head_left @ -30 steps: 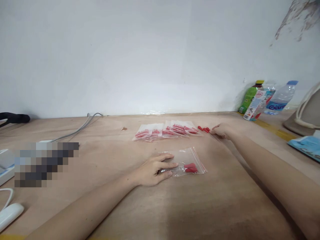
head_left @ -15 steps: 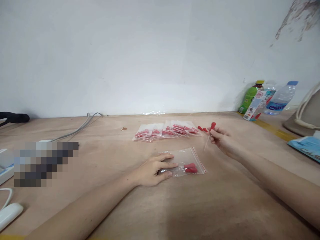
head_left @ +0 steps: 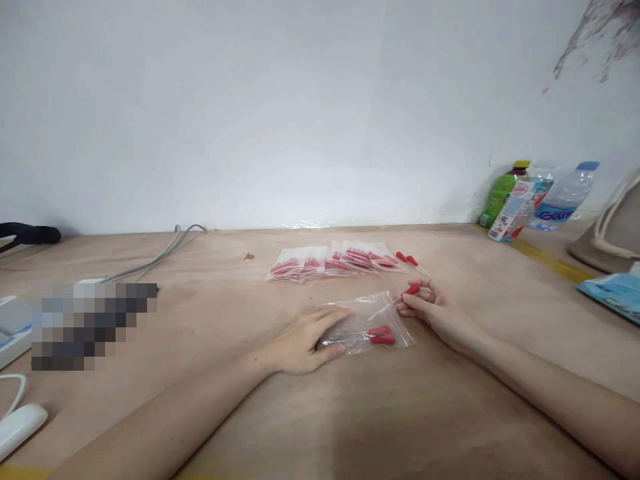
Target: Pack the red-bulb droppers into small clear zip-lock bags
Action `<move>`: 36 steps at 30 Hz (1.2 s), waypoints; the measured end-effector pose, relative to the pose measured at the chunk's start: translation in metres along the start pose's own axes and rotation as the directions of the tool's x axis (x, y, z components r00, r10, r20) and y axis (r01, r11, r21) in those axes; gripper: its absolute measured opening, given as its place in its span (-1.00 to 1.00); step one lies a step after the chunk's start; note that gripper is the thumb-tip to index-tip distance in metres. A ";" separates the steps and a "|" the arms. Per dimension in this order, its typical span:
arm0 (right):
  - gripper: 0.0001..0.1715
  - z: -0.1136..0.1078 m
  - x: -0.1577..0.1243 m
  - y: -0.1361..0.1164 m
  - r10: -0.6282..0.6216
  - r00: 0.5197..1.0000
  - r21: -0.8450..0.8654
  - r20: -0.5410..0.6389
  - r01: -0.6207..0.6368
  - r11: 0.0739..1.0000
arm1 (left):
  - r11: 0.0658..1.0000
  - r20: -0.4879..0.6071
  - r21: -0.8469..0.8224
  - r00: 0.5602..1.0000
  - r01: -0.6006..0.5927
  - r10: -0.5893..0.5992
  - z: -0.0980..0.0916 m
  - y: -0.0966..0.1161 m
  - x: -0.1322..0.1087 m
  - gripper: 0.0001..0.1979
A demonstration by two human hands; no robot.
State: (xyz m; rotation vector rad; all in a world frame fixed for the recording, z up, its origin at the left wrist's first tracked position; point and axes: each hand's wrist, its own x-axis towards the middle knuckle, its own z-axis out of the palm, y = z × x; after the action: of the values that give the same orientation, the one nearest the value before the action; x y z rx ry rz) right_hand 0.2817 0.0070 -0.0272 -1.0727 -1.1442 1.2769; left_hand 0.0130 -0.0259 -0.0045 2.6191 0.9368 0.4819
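Observation:
A clear zip bag [head_left: 357,341] lies flat on the table with droppers [head_left: 382,335] inside, their red bulbs toward the open end at the right. My left hand [head_left: 305,337] rests on the bag's left part, thumb and fingers apart. Between the thumb and fingers of my right hand [head_left: 431,308] is another dropper [head_left: 412,289], pinched near its red bulb. Its thin clear tube points left over the bag's mouth; whether the tip is inside or above the bag I cannot tell. Behind that hand lie two loose droppers [head_left: 411,261].
Several filled bags [head_left: 335,261] with red bulbs overlap in a row near the wall. Bottles [head_left: 520,200] stand at the back right, by a blue packet [head_left: 613,297] and a grey-brown bag or hat [head_left: 595,247]. Cables [head_left: 155,259] and a white power strip [head_left: 15,347] are on the left.
My right hand has moved left and nearer, bringing the dropper from upright to tilted over the bag's mouth. My left hand's fingers have shifted slightly on the bag.

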 end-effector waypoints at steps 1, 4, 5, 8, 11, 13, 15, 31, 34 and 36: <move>-0.54 -0.002 0.000 0.000 0.026 0.997 -0.048 0.069 -0.022 0.999 | 1.000 -0.004 0.001 1.000 0.003 -0.003 0.000 0.001 0.000 -0.44; -0.63 -0.009 0.004 0.001 0.117 0.955 -0.249 0.273 -0.047 0.967 | 1.000 0.004 0.000 1.000 -0.007 0.007 -0.001 0.001 0.000 -0.44; -0.64 -0.011 0.005 0.001 0.118 0.942 -0.307 0.314 -0.017 0.952 | 1.000 0.005 0.000 1.000 -0.011 0.011 -0.001 0.001 0.000 -0.44; -0.68 -0.011 0.008 0.003 0.019 0.935 -0.405 0.355 0.135 0.904 | 1.000 0.004 0.001 1.000 -0.023 0.023 -0.001 0.000 0.000 -0.45; -0.68 -0.007 0.008 0.004 -0.020 0.933 -0.437 0.358 0.187 0.880 | 1.000 -0.002 0.003 1.000 -0.025 0.025 0.000 -0.001 0.000 -0.45; -0.66 -0.004 0.007 0.005 -0.035 0.931 -0.452 0.363 0.209 0.867 | 1.000 -0.007 0.006 1.000 -0.027 0.027 0.000 -0.001 0.000 -0.45; -0.67 -0.002 0.007 0.005 -0.078 0.921 -0.485 0.382 0.272 0.831 | 1.000 -0.010 0.011 1.000 -0.029 0.029 0.000 -0.001 0.000 -0.46; -0.53 0.006 0.003 -0.010 0.168 0.904 -0.331 0.394 -0.030 0.943 | 0.999 0.005 0.025 0.999 -0.035 0.035 0.002 -0.003 0.001 -0.48; -0.62 -0.007 0.019 -0.017 0.123 0.959 -0.474 0.254 0.012 0.881 | 1.000 0.032 0.020 0.999 -0.024 0.023 0.002 -0.003 0.001 -0.53; -0.71 -0.021 0.036 -0.023 -0.049 0.995 -0.639 0.093 0.097 0.763 | 1.000 0.038 0.019 0.999 -0.022 0.022 0.002 -0.004 0.001 -0.54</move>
State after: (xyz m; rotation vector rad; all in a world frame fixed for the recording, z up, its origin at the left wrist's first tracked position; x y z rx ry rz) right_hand 0.3047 0.0436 -0.0062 -1.4671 -1.7345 0.8638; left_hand 0.0125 -0.0227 -0.0078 2.6489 0.9063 0.4295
